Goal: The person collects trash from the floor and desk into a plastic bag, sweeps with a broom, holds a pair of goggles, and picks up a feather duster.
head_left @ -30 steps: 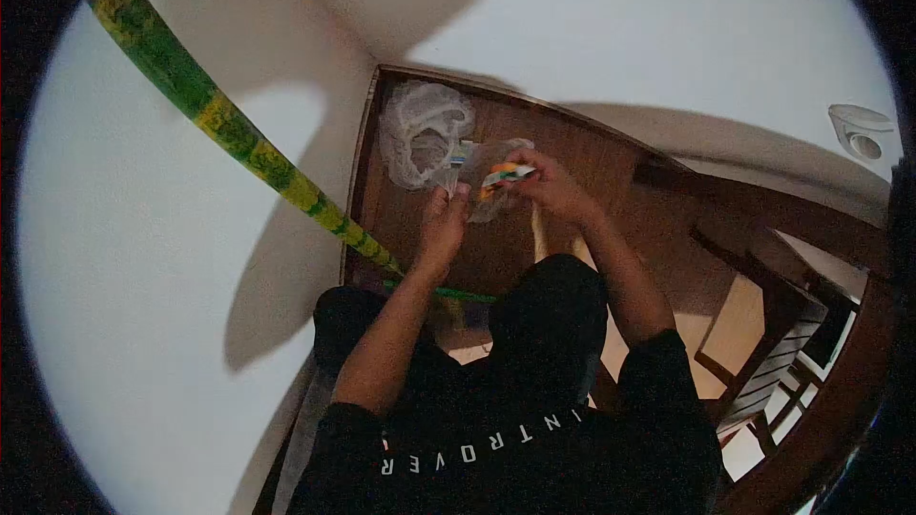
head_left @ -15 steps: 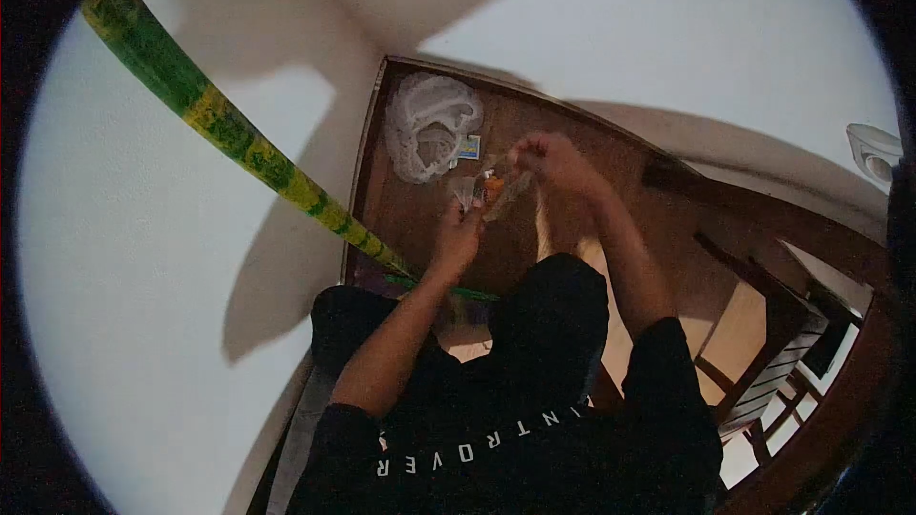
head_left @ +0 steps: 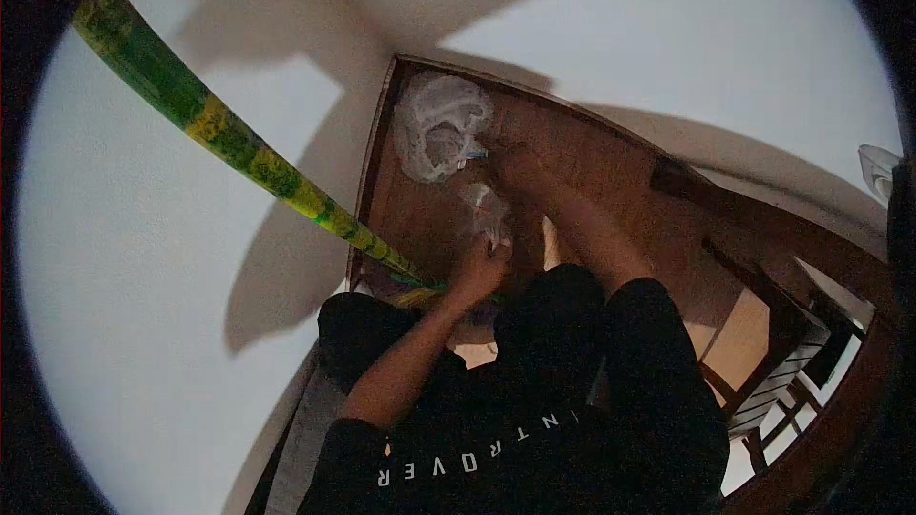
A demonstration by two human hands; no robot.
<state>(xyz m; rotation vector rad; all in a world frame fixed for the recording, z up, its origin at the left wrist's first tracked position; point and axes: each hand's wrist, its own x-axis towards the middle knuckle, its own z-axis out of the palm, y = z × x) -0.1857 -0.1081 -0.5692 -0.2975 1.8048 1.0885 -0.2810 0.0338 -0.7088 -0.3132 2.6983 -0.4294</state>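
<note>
My left hand (head_left: 480, 270) is closed on the gathered lower end of a small clear plastic bag (head_left: 485, 207), held over the brown wooden table. A faint orange-red spot shows in the plastic; what it is I cannot make out. My right hand (head_left: 521, 170), smeared by motion, reaches forward over the table beside a small blue-and-yellow box (head_left: 474, 155). Its fingers are too dark and blurred to read, and whether they touch the box is unclear. A crumpled white translucent plastic bag (head_left: 444, 127) lies in the table's far left corner, against the box.
White walls meet behind the brown table (head_left: 592, 167). A green-and-yellow patterned strip (head_left: 229, 145) slants from upper left to the table's near left edge. At right stands a chair with a striped seat (head_left: 782, 377). A white fitting (head_left: 876, 172) is on the right wall.
My left hand has drawn the clear bag nearer my body. My right hand has left the plastic and moved down-left to beside the small box, which now shows less of its face.
</note>
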